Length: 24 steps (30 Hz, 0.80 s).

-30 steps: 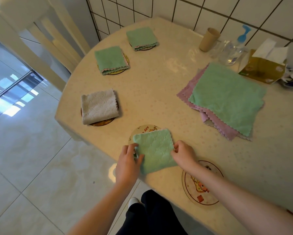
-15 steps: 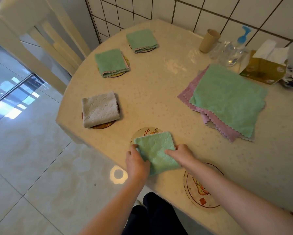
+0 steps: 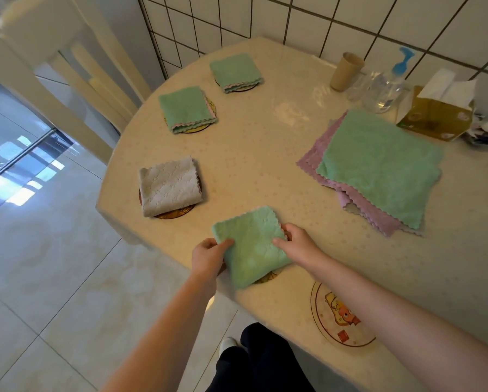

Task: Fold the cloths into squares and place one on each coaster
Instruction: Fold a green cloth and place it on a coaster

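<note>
Holding the small folded green fluffy cloth [image 3: 251, 244] by its sides, left hand [image 3: 208, 257] and right hand [image 3: 296, 241] each pinching an edge, should set it flat and centred on the nearly hidden round coaster [image 3: 266, 277] at the bench [image 3: 265, 154] edge.

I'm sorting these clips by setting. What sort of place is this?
Probably a home dining corner or kitchen: a round table against a white tiled wall, a cream dining chair beside it, and a tissue box and paper cup on top.
</note>
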Each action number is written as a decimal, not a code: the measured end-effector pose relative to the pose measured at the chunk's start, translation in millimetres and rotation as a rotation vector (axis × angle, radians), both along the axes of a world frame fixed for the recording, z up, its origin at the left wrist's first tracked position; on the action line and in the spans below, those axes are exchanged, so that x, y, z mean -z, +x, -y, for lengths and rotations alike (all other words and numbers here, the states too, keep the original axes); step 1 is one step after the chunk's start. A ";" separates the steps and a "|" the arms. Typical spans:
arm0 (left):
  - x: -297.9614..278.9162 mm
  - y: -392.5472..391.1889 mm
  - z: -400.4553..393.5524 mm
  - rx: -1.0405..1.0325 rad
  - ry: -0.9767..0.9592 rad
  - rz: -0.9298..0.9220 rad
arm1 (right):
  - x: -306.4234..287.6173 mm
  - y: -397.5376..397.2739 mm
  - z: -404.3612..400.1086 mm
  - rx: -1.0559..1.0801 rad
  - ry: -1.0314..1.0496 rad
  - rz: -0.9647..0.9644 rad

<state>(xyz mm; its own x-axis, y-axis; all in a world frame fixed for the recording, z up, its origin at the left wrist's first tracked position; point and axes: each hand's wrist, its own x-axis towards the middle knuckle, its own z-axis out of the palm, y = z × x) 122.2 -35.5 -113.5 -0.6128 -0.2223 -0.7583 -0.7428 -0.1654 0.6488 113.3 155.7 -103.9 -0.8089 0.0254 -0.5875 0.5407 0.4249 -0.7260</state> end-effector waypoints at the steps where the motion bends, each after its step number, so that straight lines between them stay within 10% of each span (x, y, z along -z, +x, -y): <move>1: 2.2 -0.7 3.3 0.020 -0.013 0.000 | 3.4 -3.5 0.9 -0.008 0.044 -0.002; 8: 15.6 -3.8 11.2 0.324 -0.438 -0.100 | 19.5 -6.6 6.4 -0.082 0.382 -0.065; 15: 25.7 13.4 23.5 0.942 -1.079 -0.728 | 21.9 10.0 -4.1 -0.111 0.561 -0.197; 24: 11.9 18.5 -3.5 1.235 -1.201 -0.498 | 13.3 28.9 -30.0 -0.163 0.560 -0.210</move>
